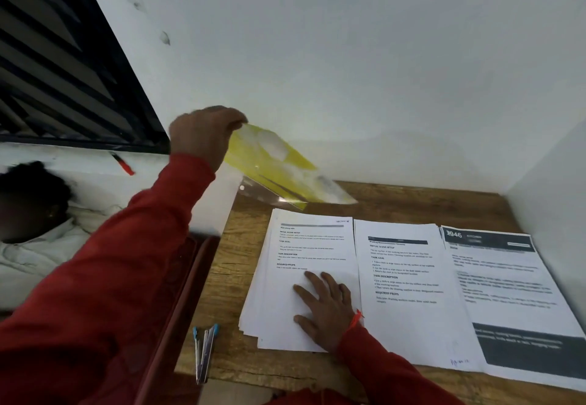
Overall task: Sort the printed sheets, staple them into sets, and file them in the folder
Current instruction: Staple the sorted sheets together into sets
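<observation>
My left hand (206, 133) grips a yellow plastic folder (279, 170) by its upper corner and holds it tilted above the table's far left corner. Its lower edge hangs just over the wood. My right hand (326, 305) lies flat, fingers spread, on the leftmost stack of printed sheets (304, 259). A second stack of sheets (402, 284) lies beside it in the middle. A third stack with dark header bands (504, 287) lies at the right. No stapler is in view.
The wooden table (228, 284) stands in a corner of white walls. Two blue-capped pens (204, 352) lie at its front left edge. A person lies on bedding at the left (35, 214). A red-handled tool (123, 163) rests on the window ledge.
</observation>
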### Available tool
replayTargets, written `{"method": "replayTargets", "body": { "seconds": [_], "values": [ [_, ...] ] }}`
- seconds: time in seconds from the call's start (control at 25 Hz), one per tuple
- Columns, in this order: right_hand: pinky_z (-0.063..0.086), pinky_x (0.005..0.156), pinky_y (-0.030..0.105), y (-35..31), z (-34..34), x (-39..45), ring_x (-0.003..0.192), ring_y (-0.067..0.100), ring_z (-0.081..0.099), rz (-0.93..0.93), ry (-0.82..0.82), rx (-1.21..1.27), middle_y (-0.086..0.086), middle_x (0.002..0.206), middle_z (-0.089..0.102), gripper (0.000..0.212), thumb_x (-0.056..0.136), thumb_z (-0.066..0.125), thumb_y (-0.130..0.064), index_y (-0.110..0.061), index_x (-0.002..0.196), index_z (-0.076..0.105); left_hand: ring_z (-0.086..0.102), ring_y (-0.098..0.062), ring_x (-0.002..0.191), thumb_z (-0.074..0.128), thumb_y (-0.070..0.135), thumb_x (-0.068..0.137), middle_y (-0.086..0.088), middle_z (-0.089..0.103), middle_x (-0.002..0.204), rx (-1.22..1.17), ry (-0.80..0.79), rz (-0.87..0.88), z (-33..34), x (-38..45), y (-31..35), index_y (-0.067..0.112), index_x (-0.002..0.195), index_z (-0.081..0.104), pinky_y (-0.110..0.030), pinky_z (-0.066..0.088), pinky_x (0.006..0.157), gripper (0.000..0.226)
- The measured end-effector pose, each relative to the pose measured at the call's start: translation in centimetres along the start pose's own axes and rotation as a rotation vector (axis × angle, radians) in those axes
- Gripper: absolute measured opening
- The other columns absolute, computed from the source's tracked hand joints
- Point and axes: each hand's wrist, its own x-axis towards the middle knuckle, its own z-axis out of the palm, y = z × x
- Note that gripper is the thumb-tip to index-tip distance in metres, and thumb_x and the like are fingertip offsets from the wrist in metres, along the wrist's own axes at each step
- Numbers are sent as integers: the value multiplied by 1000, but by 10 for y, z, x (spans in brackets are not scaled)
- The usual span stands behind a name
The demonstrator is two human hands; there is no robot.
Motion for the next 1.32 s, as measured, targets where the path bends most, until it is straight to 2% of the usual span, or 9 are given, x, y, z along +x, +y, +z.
{"method": "replayTargets", "body": {
  "seconds": [0.12, 0.32, 0.64, 0.76, 0.84, 0.92, 1.0, 1.2, 1.32],
  "values": [
    [52, 87, 51, 1, -2, -2, 126, 28, 38, -6, 18, 10, -2, 139, 53, 59, 74, 46, -67, -40, 124, 57, 64, -36, 92, 56, 29, 93, 2, 71, 106, 50, -157, -98, 20, 42, 15, 36, 103, 70, -37, 43, 76, 19],
    [50, 89, 50, 2, 2, -2, 130, 26, 38, -7, 63, 49, -4, 142, 50, 59, 75, 49, -69, -42, 127, 55, 62, -35, 95, 51, 18, 92, 3, 69, 104, 42, -207, -139, 58, 99, 31, 39, 110, 67, -35, 37, 78, 32],
    [46, 94, 48, 3, 6, -3, 133, 25, 40, -4, 98, 95, -6, 146, 46, 61, 71, 54, -67, -43, 128, 54, 59, -34, 95, 53, 23, 93, -5, 70, 102, 295, -313, 181, 147, 62, -1, 24, 102, 69, -43, 40, 82, 18],
    [46, 94, 48, 4, 7, -2, 133, 26, 40, -13, 87, 95, -5, 147, 45, 62, 71, 55, -66, -42, 128, 54, 56, -35, 107, 62, 20, 88, -5, 61, 120, 323, -243, 230, 168, 29, -10, 24, 125, 59, -51, 42, 89, 37],
    [46, 94, 48, 4, 6, -1, 134, 26, 40, -15, 82, 74, -5, 148, 44, 62, 71, 54, -66, -43, 129, 53, 45, -35, 125, 57, 22, 89, -7, 43, 141, 357, -165, 200, 176, 18, -8, 29, 147, 34, -55, 33, 99, 62],
    [46, 94, 48, 3, 5, -1, 133, 26, 39, -15, 75, 64, -5, 148, 45, 62, 71, 53, -66, -43, 129, 53, 28, -38, 140, 49, 10, 87, -10, 25, 155, 364, -40, 225, 177, 11, -4, 34, 152, 20, -57, 23, 108, 75],
    [48, 93, 48, 3, 4, -1, 133, 26, 38, -10, 70, 69, -5, 147, 46, 60, 72, 53, -66, -43, 128, 54, 18, -41, 144, 45, -3, 81, -13, 22, 158, 377, 44, 331, 176, 7, -2, 35, 152, 23, -59, 19, 113, 83],
    [45, 98, 50, 4, 3, 1, 137, 26, 34, 7, 185, 106, 0, 147, 44, 50, 87, 47, -58, -38, 133, 50, 21, -35, 143, 53, 8, 86, -7, 26, 155, 317, 73, 281, 174, -2, -5, 34, 143, 40, -56, 21, 114, 64],
    [40, 104, 49, 5, -4, 1, 138, 26, 35, 59, 321, 171, 3, 148, 44, 44, 94, 40, -51, -34, 133, 52, 36, -26, 129, 54, 20, 91, -2, 41, 136, 84, 80, -39, 177, -43, -9, 33, 121, 57, -50, 27, 104, 32]
  ]
}}
